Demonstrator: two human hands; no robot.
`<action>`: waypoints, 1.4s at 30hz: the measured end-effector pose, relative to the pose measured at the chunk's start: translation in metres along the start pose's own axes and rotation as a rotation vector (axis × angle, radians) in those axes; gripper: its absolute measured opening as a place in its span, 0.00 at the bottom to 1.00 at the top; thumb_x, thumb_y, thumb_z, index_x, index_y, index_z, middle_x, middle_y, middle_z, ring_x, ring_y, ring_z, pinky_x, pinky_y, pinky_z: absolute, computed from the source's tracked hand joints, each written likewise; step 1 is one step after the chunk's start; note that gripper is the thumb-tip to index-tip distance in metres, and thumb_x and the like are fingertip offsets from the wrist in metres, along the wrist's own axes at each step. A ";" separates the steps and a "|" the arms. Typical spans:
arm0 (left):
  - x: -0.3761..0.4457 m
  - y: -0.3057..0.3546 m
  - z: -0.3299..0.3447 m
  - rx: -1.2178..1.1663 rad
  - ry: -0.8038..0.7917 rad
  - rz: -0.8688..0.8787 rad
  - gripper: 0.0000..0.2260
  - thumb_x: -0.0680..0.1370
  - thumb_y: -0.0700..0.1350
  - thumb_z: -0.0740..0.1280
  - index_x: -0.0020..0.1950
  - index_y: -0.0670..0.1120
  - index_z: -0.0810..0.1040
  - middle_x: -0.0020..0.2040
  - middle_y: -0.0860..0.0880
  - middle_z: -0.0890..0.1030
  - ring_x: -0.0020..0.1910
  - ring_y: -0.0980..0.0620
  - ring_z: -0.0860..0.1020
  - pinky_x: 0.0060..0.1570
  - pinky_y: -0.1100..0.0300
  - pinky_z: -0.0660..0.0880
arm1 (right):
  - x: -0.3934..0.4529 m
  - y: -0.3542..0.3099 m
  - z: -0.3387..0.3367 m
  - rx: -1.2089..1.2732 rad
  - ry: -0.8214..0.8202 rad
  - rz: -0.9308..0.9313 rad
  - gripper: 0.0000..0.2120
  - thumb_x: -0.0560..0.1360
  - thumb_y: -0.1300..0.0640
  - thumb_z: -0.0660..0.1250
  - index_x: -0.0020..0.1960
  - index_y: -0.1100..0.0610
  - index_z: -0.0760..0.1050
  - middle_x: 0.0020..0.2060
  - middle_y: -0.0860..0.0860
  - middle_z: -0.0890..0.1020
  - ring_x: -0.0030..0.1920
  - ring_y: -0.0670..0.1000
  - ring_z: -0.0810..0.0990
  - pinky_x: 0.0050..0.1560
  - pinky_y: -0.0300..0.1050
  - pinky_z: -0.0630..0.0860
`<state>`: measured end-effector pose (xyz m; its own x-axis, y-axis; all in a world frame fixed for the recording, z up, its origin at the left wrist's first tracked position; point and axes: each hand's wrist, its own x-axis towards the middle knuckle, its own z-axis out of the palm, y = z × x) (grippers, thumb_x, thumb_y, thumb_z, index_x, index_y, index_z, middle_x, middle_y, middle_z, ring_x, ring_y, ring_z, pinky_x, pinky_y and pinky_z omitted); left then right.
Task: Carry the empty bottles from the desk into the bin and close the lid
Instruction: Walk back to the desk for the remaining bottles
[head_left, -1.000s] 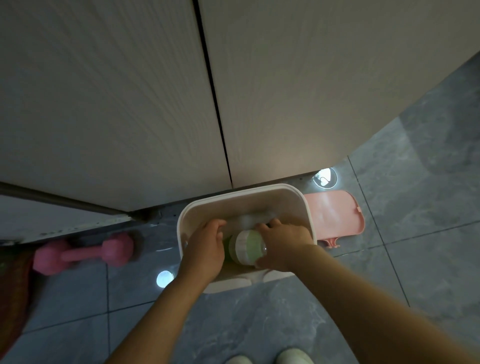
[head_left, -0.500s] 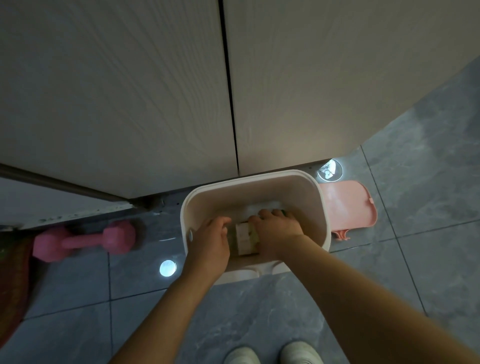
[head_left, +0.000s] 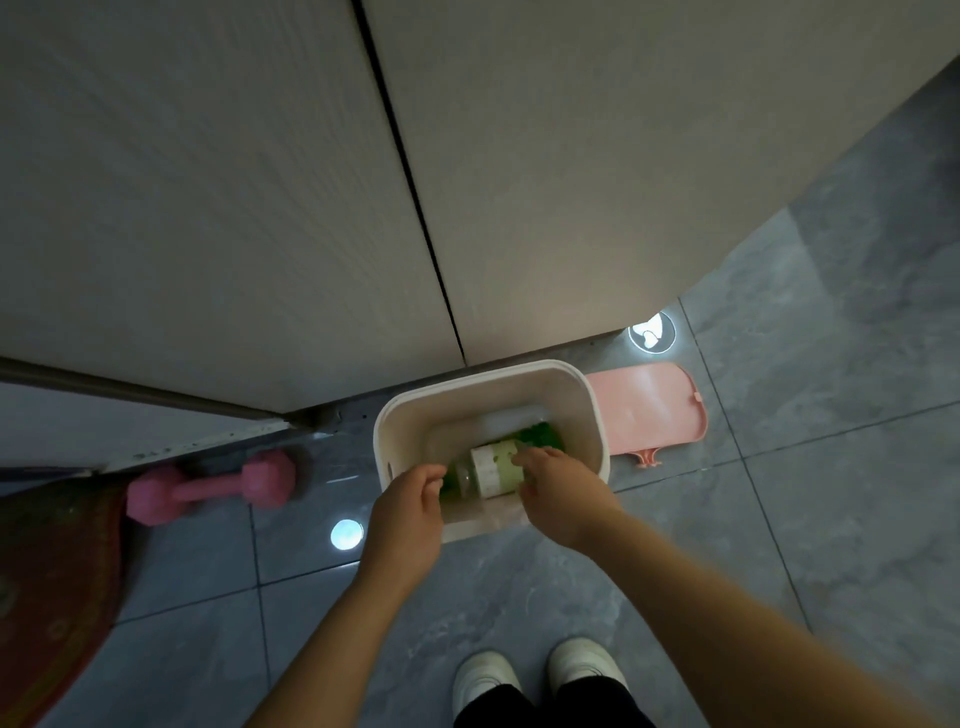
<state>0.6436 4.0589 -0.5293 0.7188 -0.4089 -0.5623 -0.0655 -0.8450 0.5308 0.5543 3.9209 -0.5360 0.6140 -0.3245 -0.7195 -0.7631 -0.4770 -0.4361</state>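
Observation:
A white bin stands open on the grey tiled floor against the cabinet. Inside lies a clear bottle with a white and pale green label, on its side, with something dark green behind it. My left hand hovers over the bin's near left rim with loosely curled fingers that hold nothing. Over the near right rim is my right hand, its fingertips at the bottle's label without gripping it. The pink lid lies flat on the floor just right of the bin.
Pale cabinet doors rise right behind the bin. A pink dumbbell lies on the floor to the left, and a red mat beyond it. My two white shoes stand just in front of the bin.
Both hands lowered the bottle into the bin, let it go and have drawn back toward the near rim. The bottle now lies at the bottom.

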 end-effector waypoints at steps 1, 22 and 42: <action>-0.009 0.003 -0.005 -0.035 0.006 -0.030 0.13 0.80 0.39 0.56 0.61 0.42 0.76 0.60 0.44 0.80 0.58 0.48 0.77 0.54 0.64 0.68 | -0.014 0.001 -0.003 0.046 -0.004 0.020 0.19 0.78 0.57 0.57 0.69 0.54 0.68 0.65 0.54 0.74 0.62 0.55 0.75 0.63 0.49 0.72; -0.242 0.121 -0.117 -0.124 -0.076 -0.208 0.12 0.79 0.38 0.56 0.55 0.39 0.77 0.48 0.44 0.79 0.40 0.47 0.77 0.43 0.60 0.71 | -0.307 -0.020 -0.122 0.630 0.039 0.311 0.13 0.79 0.59 0.58 0.58 0.62 0.76 0.44 0.55 0.81 0.41 0.52 0.80 0.33 0.33 0.73; -0.361 0.161 -0.169 0.087 -0.175 -0.105 0.11 0.78 0.38 0.56 0.41 0.44 0.76 0.39 0.43 0.79 0.40 0.45 0.75 0.48 0.51 0.74 | -0.489 0.025 -0.166 0.798 0.095 0.489 0.12 0.80 0.61 0.58 0.54 0.66 0.76 0.34 0.52 0.78 0.33 0.48 0.77 0.36 0.38 0.73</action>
<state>0.4908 4.1286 -0.1334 0.5941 -0.3645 -0.7171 -0.0615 -0.9094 0.4114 0.2682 3.9316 -0.1054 0.1755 -0.4228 -0.8891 -0.8319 0.4193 -0.3636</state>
